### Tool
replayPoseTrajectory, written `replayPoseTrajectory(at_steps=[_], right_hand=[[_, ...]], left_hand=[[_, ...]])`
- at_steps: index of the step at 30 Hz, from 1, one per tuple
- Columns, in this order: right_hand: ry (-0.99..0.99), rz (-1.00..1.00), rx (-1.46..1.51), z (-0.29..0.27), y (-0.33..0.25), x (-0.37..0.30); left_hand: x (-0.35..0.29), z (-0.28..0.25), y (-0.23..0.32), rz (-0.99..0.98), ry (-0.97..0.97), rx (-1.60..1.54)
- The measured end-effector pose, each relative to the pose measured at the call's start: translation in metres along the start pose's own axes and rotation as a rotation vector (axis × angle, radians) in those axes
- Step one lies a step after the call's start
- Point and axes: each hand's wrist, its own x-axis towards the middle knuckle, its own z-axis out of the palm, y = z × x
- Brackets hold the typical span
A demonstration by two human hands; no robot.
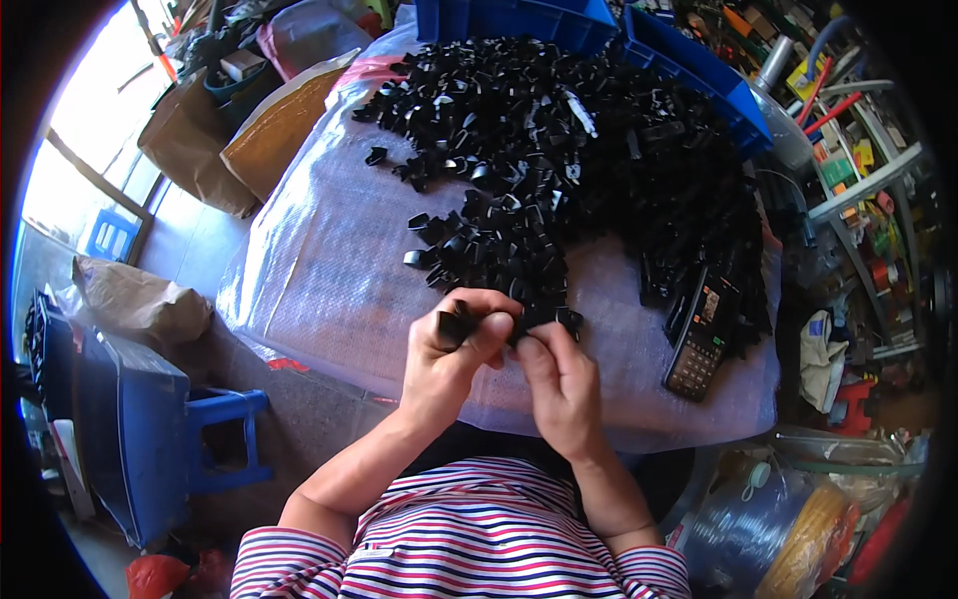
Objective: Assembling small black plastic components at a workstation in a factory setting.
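Observation:
Both hands meet just in front of a large heap of small black bent pieces [499, 235], over a table covered with white woven sheeting [339, 270]. My left hand [449, 354] is closed around a small black piece [453, 325], whose curved end sticks out beside the thumb. With thumb and finger pinched, my right hand [564, 384] grips dark material between the two hands, apparently a black piece too. Fingers hide most of what is held, and its exact kind cannot be made out. More loose black pieces lie right behind the fingertips.
At the right of the sheeting lies a dark keypad device [704, 339] against the heap. Blue bins [514, 22] stand along the far edge. On the floor at left are a blue stool [228, 429] and a paper sack [140, 299]. Cluttered shelving [868, 200] rises at right.

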Motion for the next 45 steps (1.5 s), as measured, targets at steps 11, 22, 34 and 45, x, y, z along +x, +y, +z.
replayPoseTrajectory(at_steps=[11,22,34,45], right_hand=[[0.136,-0.004,-1.152,-0.102,0.057,0.071],[0.116,-0.117,-0.669,-0.079,0.053,0.050],[0.143,-0.034,0.221,-0.055,0.020,0.013],[0.067,0.084,-0.051,-0.030,0.011,0.009]], left_hand=[[0.037,-0.078,0.004,0.128,-0.040,-0.371],[0.054,-0.094,0.000,0.558,-0.048,1.299],[0.037,-0.082,0.014,0.528,0.152,0.995],[0.041,-0.086,0.005,0.440,-0.069,1.023]])
